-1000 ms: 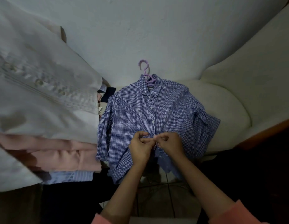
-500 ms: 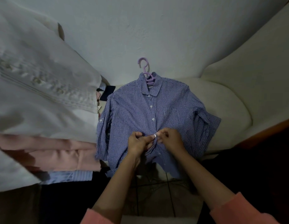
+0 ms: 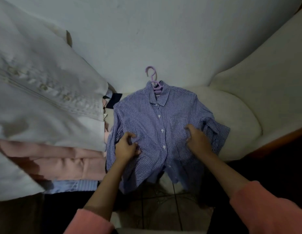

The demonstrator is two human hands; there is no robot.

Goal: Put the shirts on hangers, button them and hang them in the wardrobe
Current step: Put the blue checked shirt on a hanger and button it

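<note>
A white bedsheet [image 3: 172,39] is covering the bed, and a stack of folded clothes [image 3: 50,159] is sitting at the left with a white garment [image 3: 38,92] draped over it. The blue checked shirt [image 3: 157,132] is lying face up on the cream cushion [image 3: 234,125], collar pointing away from the person, hem hanging toward them over the edge, so its long axis is running straight out from the body. The purple hanger [image 3: 152,79] is sitting inside the collar, its hook sticking out beyond it onto the sheet.

The left hand [image 3: 127,146] is resting on the shirt's left panel with fingers curled, apparently gathering a fold of fabric. The right hand [image 3: 196,141] is lying on the right panel, fingers bent down against the cloth; whether it is pinching any is hard to tell.

The buttoned placket is running between the two hands, equally close to both; the hook is lying well beyond them, slightly nearer the left
</note>
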